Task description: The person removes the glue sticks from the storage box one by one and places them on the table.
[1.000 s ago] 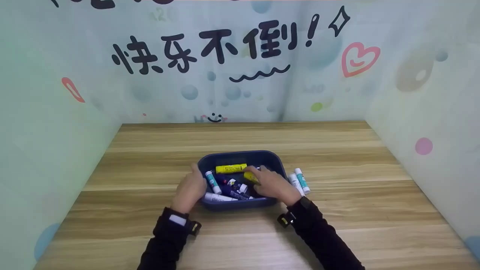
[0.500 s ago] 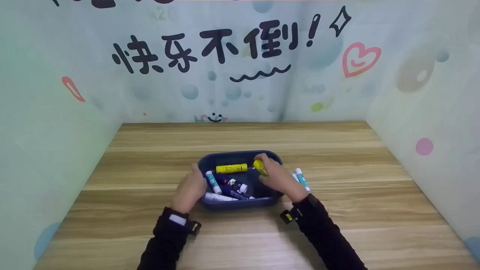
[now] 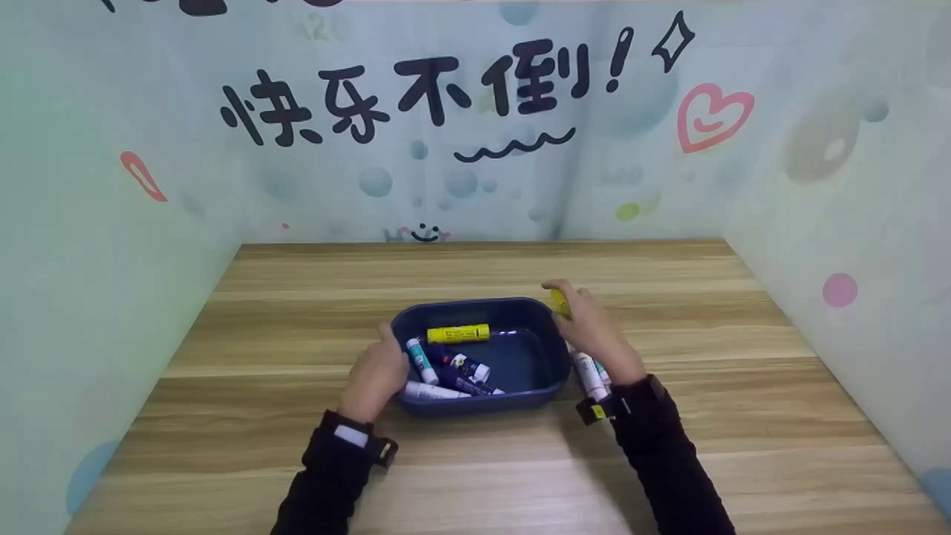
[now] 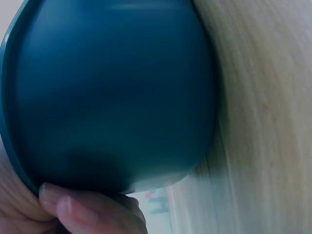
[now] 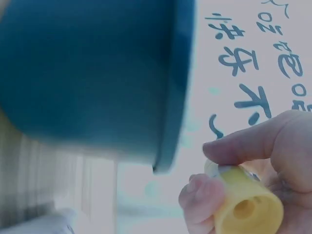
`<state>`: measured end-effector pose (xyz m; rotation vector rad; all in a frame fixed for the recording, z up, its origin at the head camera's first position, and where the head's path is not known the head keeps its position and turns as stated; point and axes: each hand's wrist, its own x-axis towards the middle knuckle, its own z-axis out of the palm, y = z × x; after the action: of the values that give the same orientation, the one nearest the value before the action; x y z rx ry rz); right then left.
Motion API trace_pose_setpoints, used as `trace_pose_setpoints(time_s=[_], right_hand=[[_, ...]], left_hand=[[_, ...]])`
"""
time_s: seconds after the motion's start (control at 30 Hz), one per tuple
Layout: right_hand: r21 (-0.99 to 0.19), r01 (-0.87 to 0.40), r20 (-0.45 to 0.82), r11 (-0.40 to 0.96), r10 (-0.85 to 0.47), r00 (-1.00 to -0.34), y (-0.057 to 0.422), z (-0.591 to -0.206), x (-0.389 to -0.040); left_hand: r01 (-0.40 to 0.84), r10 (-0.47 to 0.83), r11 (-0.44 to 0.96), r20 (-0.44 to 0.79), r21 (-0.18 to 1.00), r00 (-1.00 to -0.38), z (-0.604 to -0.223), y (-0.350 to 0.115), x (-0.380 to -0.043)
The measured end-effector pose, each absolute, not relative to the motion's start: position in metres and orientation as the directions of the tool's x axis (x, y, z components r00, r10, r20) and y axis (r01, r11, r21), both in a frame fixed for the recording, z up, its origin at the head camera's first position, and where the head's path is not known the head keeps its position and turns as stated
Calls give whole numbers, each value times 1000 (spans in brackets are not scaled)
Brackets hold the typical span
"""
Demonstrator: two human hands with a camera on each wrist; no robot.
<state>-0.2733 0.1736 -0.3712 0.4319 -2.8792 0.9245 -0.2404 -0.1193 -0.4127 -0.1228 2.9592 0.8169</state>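
A dark blue plastic basin [image 3: 475,405] stands on the wooden table. My left hand [image 3: 375,375] holds its left end, and in the left wrist view the fingers [image 4: 92,212] curl round the rim. My right hand [image 3: 598,334] is just beyond the basin's right rim, pinching a yellow glue stick [image 5: 248,202] between thumb and fingers; its hollow base faces the wrist camera. Inside the basin lie another yellow glue stick [image 3: 458,334], a teal and white one [image 3: 422,361], two dark purple tubes [image 3: 468,366] and a white tube [image 3: 435,391].
Right of the basin, partly under my right hand and wrist, lie a white glue stick [image 3: 591,377] and a teal-and-white one [image 3: 603,373]. Printed cloth walls [image 3: 475,200] enclose the table [image 3: 475,475] at the back and both sides.
My right hand has lifted the yellow glue stick out of the basin's right part and carried it right, past the rim. My left hand has stayed on the basin's left end.
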Motion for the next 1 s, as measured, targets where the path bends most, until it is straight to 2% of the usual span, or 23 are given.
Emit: trace_pose_setpoints(time_s=[0.3, 0.67, 0.83, 1.0], right_hand=[[-554, -119, -38, 824, -167, -985, 199, -376, -276], [-427, 35, -209, 904, -61, -976, 217, -387, -281], [-403, 59, -277, 913, -61, -959, 221, -394, -286], [-443, 57, -297, 895, -86, -951, 222, -399, -289]], left_hand=[[-83, -54, 860, -72, 504, -996, -413, -119, -240], [-119, -79, 855, -100, 505, -992, -413, -118, -241], [-97, -67, 859, -78, 503, -995, -413, -119, -240], [-96, -67, 859, -74, 503, -995, -413, -119, -241]])
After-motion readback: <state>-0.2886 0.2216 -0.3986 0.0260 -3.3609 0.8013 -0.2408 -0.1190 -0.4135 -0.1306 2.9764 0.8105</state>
